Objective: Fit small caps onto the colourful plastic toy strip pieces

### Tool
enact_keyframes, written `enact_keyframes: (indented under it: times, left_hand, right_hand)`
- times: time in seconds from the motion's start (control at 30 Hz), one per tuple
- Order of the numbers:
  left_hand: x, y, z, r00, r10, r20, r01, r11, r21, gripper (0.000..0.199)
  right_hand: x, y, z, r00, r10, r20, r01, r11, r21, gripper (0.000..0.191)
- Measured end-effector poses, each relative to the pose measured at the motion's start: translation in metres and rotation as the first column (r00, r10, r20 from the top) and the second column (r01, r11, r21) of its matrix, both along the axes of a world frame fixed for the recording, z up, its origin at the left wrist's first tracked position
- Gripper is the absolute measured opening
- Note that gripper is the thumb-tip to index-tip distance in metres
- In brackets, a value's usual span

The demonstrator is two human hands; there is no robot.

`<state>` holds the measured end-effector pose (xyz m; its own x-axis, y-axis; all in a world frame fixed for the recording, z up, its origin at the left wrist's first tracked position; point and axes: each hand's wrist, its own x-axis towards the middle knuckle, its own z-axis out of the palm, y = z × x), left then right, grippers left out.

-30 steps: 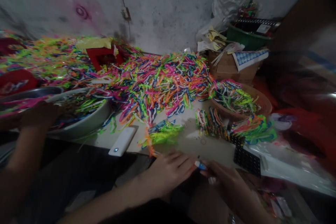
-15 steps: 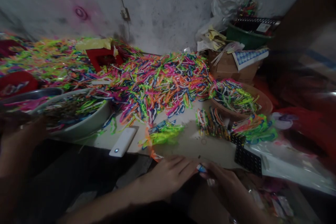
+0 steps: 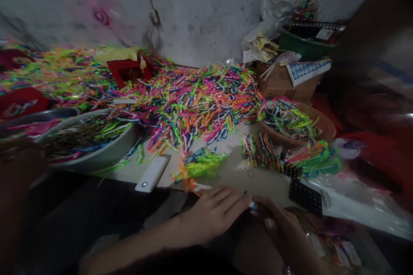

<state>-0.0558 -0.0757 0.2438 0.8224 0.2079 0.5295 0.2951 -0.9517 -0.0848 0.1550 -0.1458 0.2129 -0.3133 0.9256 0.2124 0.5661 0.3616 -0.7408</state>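
At the table's front edge my left hand (image 3: 222, 210) reaches in from the lower left, fingers bent and pressed together. Its fingertips meet those of my right hand (image 3: 280, 219), which is closed in a pinch. A small blue-and-white piece (image 3: 253, 205) shows between the two hands; most of it is hidden by fingers. Just behind my left hand an orange and white strip (image 3: 196, 186) hangs at the edge; whether the hand holds it I cannot tell. Beyond lies a small bunch of yellow-green and blue strips (image 3: 204, 165).
A large heap of colourful plastic strips (image 3: 206, 99) covers the table's back. A white basin (image 3: 129, 142) and white power bank (image 3: 151, 174) are left, near another person's blurred hand (image 3: 22, 159). Rightward are a brown bowl (image 3: 327, 126), sorted bundles (image 3: 261, 150) and a black perforated tray (image 3: 305, 195).
My left hand's fingertips have shifted slightly right and up, and the blue-and-white piece has moved a little right with them. The other person's hand at the left has moved.
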Motion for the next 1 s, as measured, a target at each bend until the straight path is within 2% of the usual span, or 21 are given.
enact_keyframes:
  times: [0.13, 0.27, 0.47, 0.57, 0.63, 0.73, 0.9, 1.0]
  left_hand:
    - [0.005, 0.001, -0.007, 0.996, 0.003, 0.090, -0.009, 0.998, 0.065, 0.033]
    - [0.006, 0.002, -0.008, 0.994, -0.078, 0.079, 0.067, 0.989, 0.134, 0.028]
    - [0.001, 0.003, -0.011, 0.981, -0.173, 0.092, 0.165, 0.982, 0.093, 0.025]
    - [0.000, 0.005, -0.014, 0.989, -0.127, 0.078, 0.121, 0.989, 0.079, 0.028]
    - [0.000, 0.007, -0.017, 0.995, -0.084, 0.054, 0.080, 0.994, 0.074, 0.031]
    - [-0.001, 0.010, -0.020, 0.995, -0.081, 0.056, 0.077, 0.995, 0.061, 0.029]
    - [-0.002, 0.013, -0.024, 0.991, -0.120, 0.053, 0.118, 0.992, 0.053, 0.026]
    - [-0.005, 0.015, -0.025, 0.987, -0.154, 0.040, 0.152, 0.987, 0.050, 0.026]
  right_hand:
    - [-0.004, 0.001, 0.005, 0.995, -0.081, 0.050, 0.082, 0.996, -0.027, 0.021]
    - [-0.008, -0.001, 0.009, 0.997, -0.039, 0.071, 0.041, 0.999, -0.028, 0.013]
    - [-0.015, -0.004, 0.001, 0.996, 0.008, 0.087, -0.013, 0.998, 0.056, 0.012]
    - [-0.019, -0.003, -0.007, 0.999, -0.036, 0.038, 0.033, 0.996, 0.088, 0.008]
    - [-0.023, -0.002, -0.013, 0.995, -0.094, -0.040, 0.096, 0.995, 0.030, 0.003]
    - [-0.026, 0.002, -0.017, 0.969, -0.167, -0.182, 0.138, 0.978, -0.158, 0.006]
    - [-0.025, 0.007, -0.012, 0.944, -0.134, -0.300, 0.018, 0.933, -0.359, 0.024]
    - [-0.021, 0.009, -0.017, 0.944, -0.126, -0.304, -0.013, 0.908, -0.418, 0.031]
